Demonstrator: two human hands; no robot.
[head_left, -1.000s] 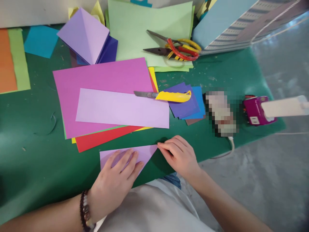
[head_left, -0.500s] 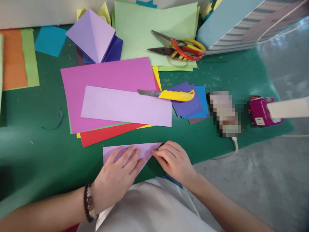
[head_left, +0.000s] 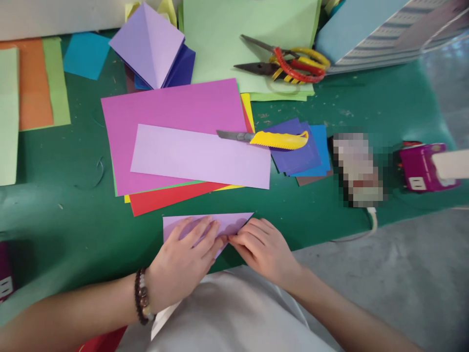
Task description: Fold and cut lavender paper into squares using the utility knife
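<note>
A light purple sheet of paper (head_left: pixel 234 221), folded along a slanting edge to a pointed right corner, lies at the near edge of the table. My left hand (head_left: pixel 192 259) rests flat across it, fingers outstretched and covering much of its middle. At the slanting edge, my right hand (head_left: pixel 266 249) pinches the paper with thumb and fingers curled together. Its fingertips touch or nearly touch my left fingertips. Beyond my hands, a light purple strip (head_left: pixel 198 159) lies on a magenta sheet (head_left: pixel 176 105), with a yellow-handled utility knife (head_left: pixel 280 140) across its right end.
Scissors and pliers (head_left: pixel 289 66) lie on pale green sheets (head_left: pixel 216 39). A folded purple paper stack (head_left: pixel 148 46) stands at the back. To the right are blue paper squares (head_left: pixel 320 146), a blurred phone-like object (head_left: pixel 357 168) with a cable, and a purple power socket (head_left: pixel 423 166).
My right fingertips have slid down the slanting edge, away from the pointed corner and towards my left hand. The whole view has shifted, so things appear farther right.
</note>
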